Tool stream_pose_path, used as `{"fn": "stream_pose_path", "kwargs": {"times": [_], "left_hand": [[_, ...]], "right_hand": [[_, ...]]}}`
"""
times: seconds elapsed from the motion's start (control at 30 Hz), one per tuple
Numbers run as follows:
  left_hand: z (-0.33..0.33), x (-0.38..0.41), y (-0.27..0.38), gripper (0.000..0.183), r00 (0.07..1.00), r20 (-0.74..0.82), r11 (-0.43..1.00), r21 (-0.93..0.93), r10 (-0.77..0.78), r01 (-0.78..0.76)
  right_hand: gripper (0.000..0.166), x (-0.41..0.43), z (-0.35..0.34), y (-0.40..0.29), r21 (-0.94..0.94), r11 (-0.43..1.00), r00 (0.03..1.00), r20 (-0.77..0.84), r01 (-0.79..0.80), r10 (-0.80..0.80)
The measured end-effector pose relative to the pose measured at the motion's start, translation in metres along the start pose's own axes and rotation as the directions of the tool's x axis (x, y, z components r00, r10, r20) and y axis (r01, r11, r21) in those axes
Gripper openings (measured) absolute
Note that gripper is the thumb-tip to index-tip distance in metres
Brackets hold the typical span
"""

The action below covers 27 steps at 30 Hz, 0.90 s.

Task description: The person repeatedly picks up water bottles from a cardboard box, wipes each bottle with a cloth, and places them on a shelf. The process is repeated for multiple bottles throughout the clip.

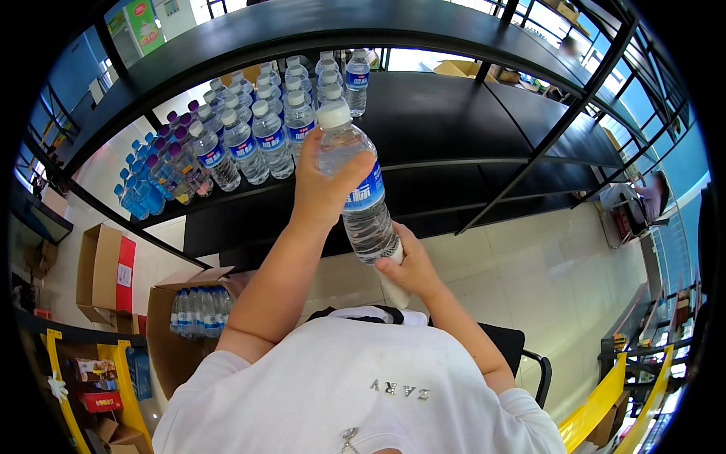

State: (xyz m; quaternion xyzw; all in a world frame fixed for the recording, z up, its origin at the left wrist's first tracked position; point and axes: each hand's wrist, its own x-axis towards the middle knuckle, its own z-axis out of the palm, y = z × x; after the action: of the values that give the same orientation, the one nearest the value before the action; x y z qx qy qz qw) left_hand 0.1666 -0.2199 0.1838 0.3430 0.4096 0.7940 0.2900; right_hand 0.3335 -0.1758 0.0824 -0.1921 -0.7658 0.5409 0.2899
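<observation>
A clear plastic water bottle (363,196) with a white cap and blue label is held tilted before my chest. My left hand (326,179) grips its upper part below the cap. Near the bottle's base is my right hand (409,264), closed around a white cloth (394,286) that reaches the bottle's lower end. Behind the bottle, rows of similar water bottles (272,142) stand upright on a black shelf (420,119). To their left are purple-capped bottles (184,164) and blue-capped bottles (142,187).
An open cardboard box (164,363) with water bottles (198,309) stands at lower left, beyond it another cardboard box (97,272). A black chair (502,346) is at my right side. Black shelf posts (527,164) cross the right. A seated person (652,196) is at far right.
</observation>
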Motion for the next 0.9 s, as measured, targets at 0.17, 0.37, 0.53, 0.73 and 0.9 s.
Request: {"fn": "stream_pose_path", "kwargs": {"times": [0.17, 0.37, 0.53, 0.73, 0.9], "left_hand": [[-0.012, 0.018, -0.015, 0.072, 0.998, 0.045, 0.996, 0.089, -0.033, 0.029], [-0.016, 0.037, -0.024, 0.07, 0.992, 0.112, 0.99, 0.131, -0.06, 0.045], [-0.017, 0.046, -0.034, 0.07, 0.982, 0.154, 0.985, 0.152, -0.107, 0.083], [-0.012, 0.055, -0.046, 0.071, 0.971, 0.209, 0.969, 0.237, -0.116, 0.065], [-0.006, 0.072, -0.073, 0.07, 0.98, 0.192, 0.933, 0.359, -0.053, -0.019]], "right_hand": [[0.068, 0.016, 0.0, -0.003, -0.108, 0.99, 0.995, 0.036, -0.09, 0.094], [0.065, 0.03, 0.002, -0.008, -0.166, 0.978, 0.992, 0.017, -0.124, 0.129], [0.061, 0.04, -0.001, -0.016, -0.2, 0.961, 0.978, 0.046, -0.192, 0.205], [0.062, 0.056, -0.017, -0.018, -0.439, 0.852, 0.915, 0.143, -0.284, 0.378], [0.064, 0.078, -0.037, -0.001, -0.485, 0.827, 0.911, 0.134, -0.282, 0.39]]}}
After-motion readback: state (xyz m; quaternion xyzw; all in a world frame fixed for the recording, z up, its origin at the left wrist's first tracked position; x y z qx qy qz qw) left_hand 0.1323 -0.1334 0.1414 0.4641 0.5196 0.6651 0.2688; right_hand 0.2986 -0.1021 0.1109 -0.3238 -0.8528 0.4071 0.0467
